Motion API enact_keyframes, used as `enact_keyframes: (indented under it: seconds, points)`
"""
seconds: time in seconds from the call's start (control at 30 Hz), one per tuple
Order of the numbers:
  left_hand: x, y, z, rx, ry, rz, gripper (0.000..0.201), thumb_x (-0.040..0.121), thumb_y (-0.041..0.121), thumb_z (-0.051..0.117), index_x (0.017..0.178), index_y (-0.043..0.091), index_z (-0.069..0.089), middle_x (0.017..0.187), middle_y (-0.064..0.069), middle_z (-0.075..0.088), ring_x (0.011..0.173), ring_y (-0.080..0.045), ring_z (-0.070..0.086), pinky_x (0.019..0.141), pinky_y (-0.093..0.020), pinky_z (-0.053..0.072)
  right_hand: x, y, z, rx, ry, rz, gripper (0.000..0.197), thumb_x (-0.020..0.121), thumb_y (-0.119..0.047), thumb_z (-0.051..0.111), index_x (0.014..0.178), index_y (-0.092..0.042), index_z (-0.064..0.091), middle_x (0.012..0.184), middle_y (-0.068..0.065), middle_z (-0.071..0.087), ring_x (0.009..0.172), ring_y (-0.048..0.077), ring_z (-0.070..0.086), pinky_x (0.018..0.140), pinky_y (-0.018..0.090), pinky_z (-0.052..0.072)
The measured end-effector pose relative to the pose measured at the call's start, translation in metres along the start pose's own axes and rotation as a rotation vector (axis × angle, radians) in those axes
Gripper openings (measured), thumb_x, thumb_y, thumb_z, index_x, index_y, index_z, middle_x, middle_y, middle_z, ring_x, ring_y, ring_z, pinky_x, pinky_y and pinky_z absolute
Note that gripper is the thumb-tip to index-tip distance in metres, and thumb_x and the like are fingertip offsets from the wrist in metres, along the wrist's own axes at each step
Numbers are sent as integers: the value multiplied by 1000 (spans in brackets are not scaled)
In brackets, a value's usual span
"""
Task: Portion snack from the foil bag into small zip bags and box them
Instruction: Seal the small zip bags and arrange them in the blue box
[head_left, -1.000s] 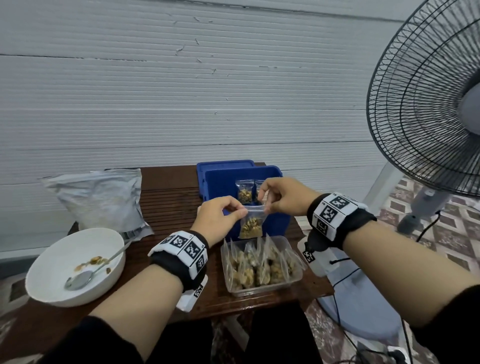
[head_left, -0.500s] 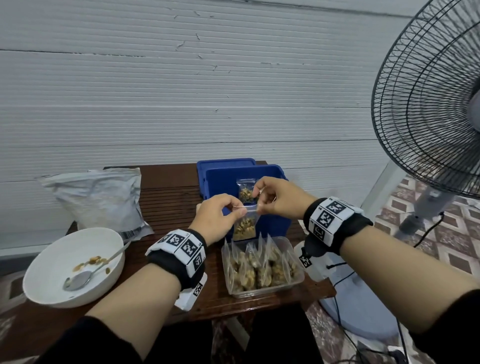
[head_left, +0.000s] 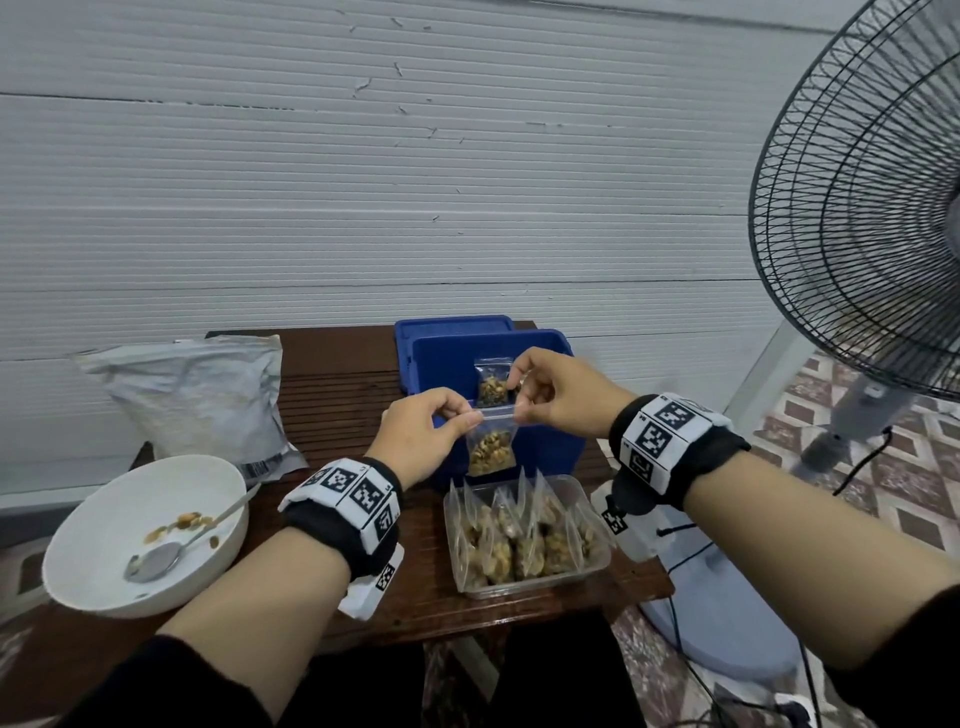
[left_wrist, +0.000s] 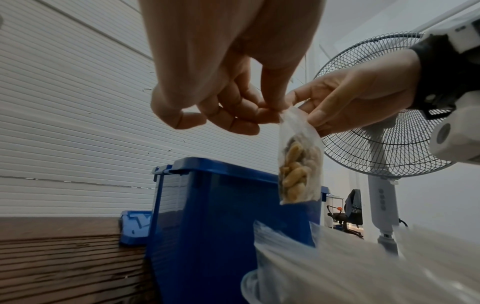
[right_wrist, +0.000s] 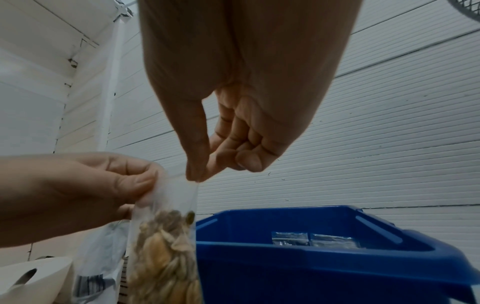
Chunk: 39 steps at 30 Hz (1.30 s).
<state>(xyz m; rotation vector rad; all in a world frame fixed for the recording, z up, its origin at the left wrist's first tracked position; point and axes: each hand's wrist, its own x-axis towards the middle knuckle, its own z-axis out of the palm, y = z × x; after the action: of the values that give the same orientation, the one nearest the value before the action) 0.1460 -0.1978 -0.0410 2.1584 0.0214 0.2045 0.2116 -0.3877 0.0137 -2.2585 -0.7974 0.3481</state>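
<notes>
A small clear zip bag (head_left: 491, 443) (left_wrist: 298, 164) (right_wrist: 166, 246) filled with brown snack hangs in front of the blue box (head_left: 550, 452) (left_wrist: 213, 226) (right_wrist: 324, 263). My left hand (head_left: 431, 434) (left_wrist: 262, 114) pinches its top left corner and my right hand (head_left: 545, 397) (right_wrist: 200, 174) pinches its top right corner. Filled zip bags (head_left: 491, 387) (right_wrist: 311, 240) stand inside the blue box. The grey foil bag (head_left: 200, 397) lies at the back left of the wooden table (head_left: 332, 395).
A clear tray (head_left: 597, 574) with several filled zip bags sits near the table's front edge. A white bowl (head_left: 104, 525) with a spoon (head_left: 156, 558) and snack crumbs stands at the left. A standing fan (head_left: 857, 208) is at the right. The blue lid (head_left: 452, 327) lies behind the box.
Both hands have risen slightly with the zip bag, and the right hand's pinch has moved along the bag's top edge to its right corner.
</notes>
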Motion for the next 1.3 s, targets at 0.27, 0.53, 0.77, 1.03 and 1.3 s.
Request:
enact_keyframes:
  seconds: [0.27,0.53,0.77,1.03,1.3]
  points:
    - [4,1,0,-40,-12,17,12,90,32,65,78,29,64,82,7,69,86,-10,63,94,-44,47,3,-3,2,-47,17,-33,25,85,-3,65,99,-19,52,78,-6,58,66,2,50,63,6,40]
    - [2,5,0,-34,-25,20,13,87,35,67,74,34,64,80,15,68,88,-2,61,101,-48,40,7,-7,4,-242,-49,-1,7,90,-20,65,84,-19,60,81,-7,59,69,0,50,59,7,36]
    - [11,4,-10,-146,7,17,16,88,37,66,82,22,68,87,6,70,86,-4,62,73,-7,42,20,-15,-18,-244,-95,1,8,90,-15,63,84,-16,59,75,-11,56,67,0,50,59,4,38]
    - [41,-31,-21,-174,259,-139,10,95,26,59,100,19,64,99,7,64,88,-3,55,68,-5,40,72,-26,-56,-411,-59,15,6,87,-18,67,89,-18,61,83,-1,64,78,15,57,70,23,43]
    - [72,-66,-19,-59,254,-179,28,94,25,60,122,24,58,129,2,49,114,-16,50,101,-36,43,140,1,-35,-748,-253,106,14,87,-6,59,97,-12,67,100,3,66,86,15,52,75,24,41]
